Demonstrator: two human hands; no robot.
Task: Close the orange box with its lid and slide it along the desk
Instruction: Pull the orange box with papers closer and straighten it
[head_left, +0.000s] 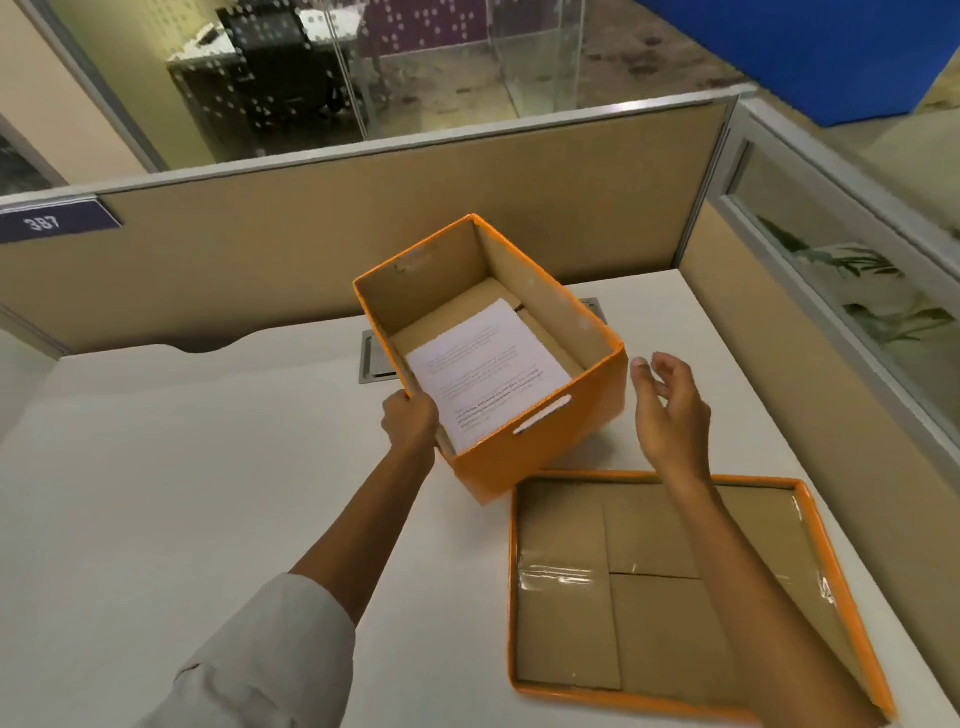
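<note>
Steadying the open orange box (540, 441) by its rim, the left hand (410, 418) grips while the right hand (670, 410) hovers spread and empty; the upturned lid (524, 597) probably needs lifting next.

There is just one camera, and it sits up on the person's head. It looks forward and down at the white desk (182, 467) from close by. Both arms reach out from the bottom edge of the picture. The view is very wide, so straight edges look bent. Farther off it takes in the tan wall panel (363, 218) behind the desk and the glass above it.
</note>
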